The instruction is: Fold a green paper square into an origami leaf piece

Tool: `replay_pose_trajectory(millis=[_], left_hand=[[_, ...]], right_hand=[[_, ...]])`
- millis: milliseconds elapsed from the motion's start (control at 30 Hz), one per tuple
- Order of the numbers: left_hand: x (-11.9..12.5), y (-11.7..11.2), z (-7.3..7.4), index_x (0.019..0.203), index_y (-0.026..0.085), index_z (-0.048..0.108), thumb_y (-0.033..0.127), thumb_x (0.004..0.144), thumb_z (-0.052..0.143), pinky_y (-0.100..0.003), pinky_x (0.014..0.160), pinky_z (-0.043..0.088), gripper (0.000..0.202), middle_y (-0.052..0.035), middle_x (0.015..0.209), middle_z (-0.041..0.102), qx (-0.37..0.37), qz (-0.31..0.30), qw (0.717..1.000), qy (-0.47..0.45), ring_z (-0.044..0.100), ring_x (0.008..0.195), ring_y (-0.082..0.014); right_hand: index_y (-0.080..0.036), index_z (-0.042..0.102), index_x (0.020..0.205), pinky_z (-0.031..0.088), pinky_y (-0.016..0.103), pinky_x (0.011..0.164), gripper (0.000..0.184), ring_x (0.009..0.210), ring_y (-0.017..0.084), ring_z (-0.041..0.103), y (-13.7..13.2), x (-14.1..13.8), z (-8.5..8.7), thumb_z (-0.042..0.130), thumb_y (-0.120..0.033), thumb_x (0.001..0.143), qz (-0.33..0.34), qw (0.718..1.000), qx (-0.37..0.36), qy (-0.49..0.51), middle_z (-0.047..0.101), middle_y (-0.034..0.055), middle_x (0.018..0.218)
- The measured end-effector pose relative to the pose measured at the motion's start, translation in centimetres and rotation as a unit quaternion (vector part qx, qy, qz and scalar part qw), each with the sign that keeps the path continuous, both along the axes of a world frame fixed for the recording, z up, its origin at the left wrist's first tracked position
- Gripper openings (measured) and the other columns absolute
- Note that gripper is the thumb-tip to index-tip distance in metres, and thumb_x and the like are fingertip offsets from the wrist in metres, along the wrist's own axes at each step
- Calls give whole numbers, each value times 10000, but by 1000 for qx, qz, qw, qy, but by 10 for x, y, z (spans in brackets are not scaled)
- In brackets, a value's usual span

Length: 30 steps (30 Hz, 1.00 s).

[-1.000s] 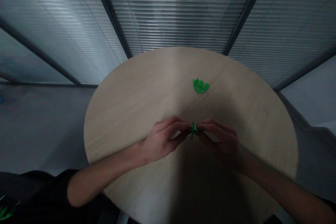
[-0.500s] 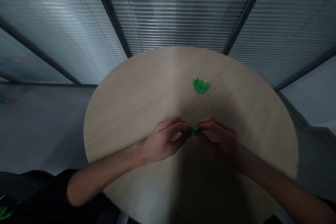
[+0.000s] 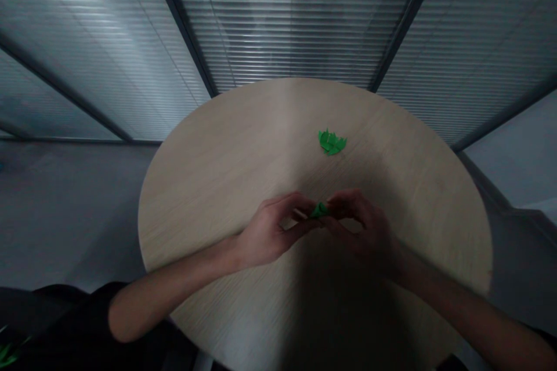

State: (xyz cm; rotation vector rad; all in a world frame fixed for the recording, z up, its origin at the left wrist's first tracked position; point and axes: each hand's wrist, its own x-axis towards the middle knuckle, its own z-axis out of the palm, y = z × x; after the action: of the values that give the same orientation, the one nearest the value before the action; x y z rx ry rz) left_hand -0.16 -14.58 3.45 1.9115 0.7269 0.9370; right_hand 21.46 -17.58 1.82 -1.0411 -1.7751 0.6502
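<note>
Between my two hands, a small green piece (image 3: 319, 210) that looks like folded paper is held just above the table. My left hand (image 3: 272, 229) pinches its left side with thumb and fingers. From the right, the thumb and fingers of my right hand (image 3: 369, 229) close on the other side, in shadow. The fingertips hide part of the piece, so its full shape does not show. Farther back lies a green cluster (image 3: 332, 144) of similar pointed folded pieces, apart from both hands.
A round wooden table (image 3: 217, 151) spans the middle. Behind it stand glass panels with blinds (image 3: 287, 40) and dark frames. My own shadow falls across the front of the tabletop. Something green (image 3: 6, 353) shows at the lower left edge.
The small green piece has turned in my fingers and now shows a rounded, rolled-looking face. Both hands have shifted their grip slightly. The cluster on the table lies as before.
</note>
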Motion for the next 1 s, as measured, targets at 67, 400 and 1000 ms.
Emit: replay_pose_trajectory(millis=[67, 400, 1000], left_hand=[[1, 1, 1, 1022, 129, 715, 165, 935, 730, -265, 744, 632, 95, -70, 945, 761, -34, -3, 999, -9, 745, 826, -154], [3, 3, 2, 928, 127, 671, 381, 1011, 625, -215, 547, 500, 271, -27, 735, 681, -177, -41, 983, 2, 635, 614, -113], [1, 3, -1, 892, 148, 606, 425, 1076, 488, -227, 550, 434, 353, 5, 704, 569, -173, -98, 980, 25, 530, 600, -109]], right_hand=[[-212, 639, 1086, 611, 254, 669, 127, 740, 156, 764, 2, 0, 2, 670, -249, 969, 32, 999, -27, -4, 775, 27, 904], [-188, 635, 851, 458, 213, 536, 254, 556, 113, 606, 1, 2, 9, 527, -306, 1048, 62, 993, -52, -84, 645, -18, 663], [-177, 643, 840, 424, 228, 538, 356, 573, 109, 540, 2, 2, 9, 535, -433, 1062, 127, 963, -235, 39, 595, -15, 657]])
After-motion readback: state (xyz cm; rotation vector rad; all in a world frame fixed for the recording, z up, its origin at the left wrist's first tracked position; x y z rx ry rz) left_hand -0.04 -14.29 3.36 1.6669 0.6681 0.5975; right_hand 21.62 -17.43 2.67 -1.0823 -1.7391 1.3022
